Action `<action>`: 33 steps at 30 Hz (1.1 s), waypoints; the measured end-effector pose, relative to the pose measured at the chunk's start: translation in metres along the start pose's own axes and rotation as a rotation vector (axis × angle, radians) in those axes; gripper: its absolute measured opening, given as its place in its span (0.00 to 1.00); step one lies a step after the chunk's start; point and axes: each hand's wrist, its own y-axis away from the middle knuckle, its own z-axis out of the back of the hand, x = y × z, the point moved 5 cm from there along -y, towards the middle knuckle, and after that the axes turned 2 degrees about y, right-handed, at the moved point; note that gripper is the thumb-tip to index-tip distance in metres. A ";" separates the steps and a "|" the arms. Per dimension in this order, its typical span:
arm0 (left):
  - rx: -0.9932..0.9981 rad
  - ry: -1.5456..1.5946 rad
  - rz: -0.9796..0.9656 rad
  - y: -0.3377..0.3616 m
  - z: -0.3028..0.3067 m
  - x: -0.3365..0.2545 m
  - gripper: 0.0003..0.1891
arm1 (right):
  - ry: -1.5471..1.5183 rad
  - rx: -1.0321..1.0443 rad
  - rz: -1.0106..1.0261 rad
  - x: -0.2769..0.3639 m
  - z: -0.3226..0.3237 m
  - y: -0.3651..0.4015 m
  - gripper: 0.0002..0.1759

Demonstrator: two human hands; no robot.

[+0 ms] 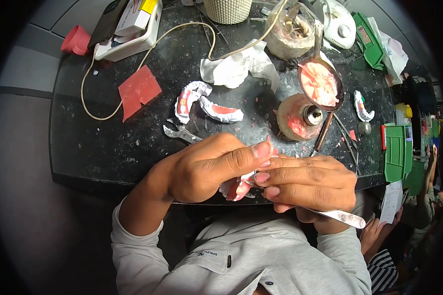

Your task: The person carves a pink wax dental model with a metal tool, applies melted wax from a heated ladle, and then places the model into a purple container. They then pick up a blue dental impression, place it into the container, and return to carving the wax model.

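My left hand is closed around a small dental model with pink wax on it, just past the table's front edge; the fingers hide most of the model. My right hand grips a metal wax knife, its wide end sticking out to the lower right and its thin tip against the model. Beyond the hands stands a spirit lamp with a metal neck. Over it is a ladle of pink wax. Two white dental casts with pink wax lie to the left.
An adjustable wrench lies left of my hands. Further off are a pink wax sheet, a cable, crumpled tissue and a white tray. Another cast, thin tools and green bins are at right. A person holds papers.
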 end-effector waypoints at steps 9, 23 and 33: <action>0.015 0.090 -0.072 -0.001 -0.002 0.008 0.36 | -0.042 -0.041 -0.006 0.001 -0.001 0.002 0.08; 0.086 0.352 0.062 0.003 -0.006 0.036 0.35 | -0.066 -0.007 0.072 0.003 -0.001 -0.001 0.09; 0.230 0.438 0.024 0.007 -0.001 0.031 0.28 | -0.053 0.021 0.087 -0.001 -0.003 0.001 0.11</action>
